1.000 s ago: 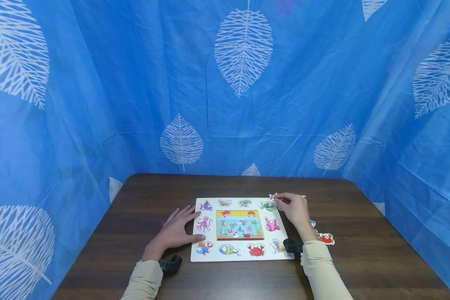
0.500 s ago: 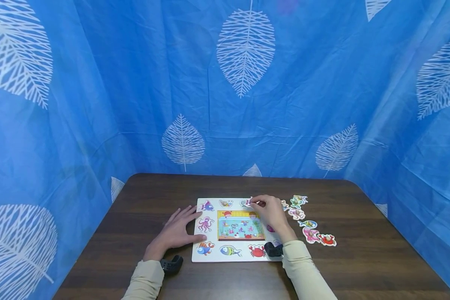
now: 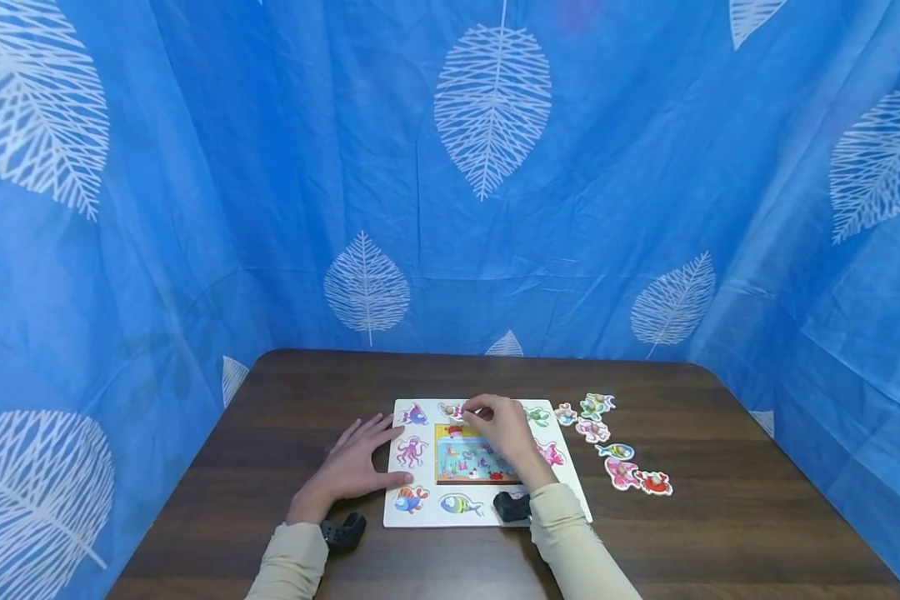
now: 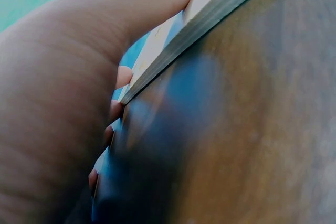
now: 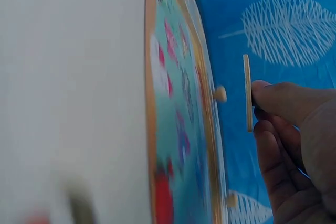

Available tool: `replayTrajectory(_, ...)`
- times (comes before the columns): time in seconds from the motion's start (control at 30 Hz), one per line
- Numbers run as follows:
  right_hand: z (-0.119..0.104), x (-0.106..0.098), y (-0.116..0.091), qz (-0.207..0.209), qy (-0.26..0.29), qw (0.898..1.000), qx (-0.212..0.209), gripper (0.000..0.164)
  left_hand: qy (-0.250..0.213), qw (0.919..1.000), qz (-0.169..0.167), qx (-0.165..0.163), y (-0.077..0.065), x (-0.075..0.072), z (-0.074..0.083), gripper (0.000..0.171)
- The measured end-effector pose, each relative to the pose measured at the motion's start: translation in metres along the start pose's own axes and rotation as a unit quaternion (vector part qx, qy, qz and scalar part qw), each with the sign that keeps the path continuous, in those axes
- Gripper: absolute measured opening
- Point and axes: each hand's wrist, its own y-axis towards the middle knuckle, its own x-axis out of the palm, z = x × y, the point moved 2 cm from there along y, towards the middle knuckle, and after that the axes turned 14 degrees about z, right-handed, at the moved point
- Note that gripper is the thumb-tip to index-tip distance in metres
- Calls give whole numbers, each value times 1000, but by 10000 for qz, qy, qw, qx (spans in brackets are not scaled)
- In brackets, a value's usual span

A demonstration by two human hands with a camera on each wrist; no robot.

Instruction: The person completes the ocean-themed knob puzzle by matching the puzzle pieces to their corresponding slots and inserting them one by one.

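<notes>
The thin, flat wooden puzzle piece, pale along its cut edge, hangs just above the white rectangular puzzle board, toward the board's 11 o'clock and apart from its face; its painted figure is too covered to name. The right grip pinches it between thumb and fingertips, while the left grip lies spread and relaxed at the board's 9 o'clock, its thumb over the rim, clasping nothing. The piece looks light and stiff, so a gentle pinch should be ample; a smooth painted coat might slip a little under dry fingers, and any slim projecting parts could chip if forced. The best hold is likely a central knob, like the small pale wooden peg standing up from the board; the held piece's own knob, if it has one, is hidden by the fingers. The multicoloured sea-animal cutouts on the dark brown wooden bench, from the board's 2 o'clock to just past 3, probably handle alike. The board seems rigid and heavier, best steadied flat by its edge.
</notes>
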Motion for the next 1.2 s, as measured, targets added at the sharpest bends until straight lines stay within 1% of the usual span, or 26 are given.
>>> replayTrajectory(0.3,-18,23,-2,-319,126,9994,-27,5,20,10000,30,19,-1,1,0,91)
replayTrajectory(0.5,-21,37,-1,-593,166,9981,-63,6,39,10000,-4,57,-1,1,0,90)
replayTrajectory(0.6,-22,42,-1,-711,146,9974,-16,6,2,10000,-26,45,-1,1,0,90)
replayTrajectory(0.73,-25,47,1,-839,126,9964,-12,7,-16,10000,-14,1,-1,0,0,90)
replayTrajectory(1.0,-33,52,6,-1061,-17,9941,-226,6,-42,10000,-1,29,-2,0,0,88)
replayTrajectory(1.2,-37,58,9,-1019,32,9944,-274,7,-70,10000,-5,2,-2,-1,2,87)
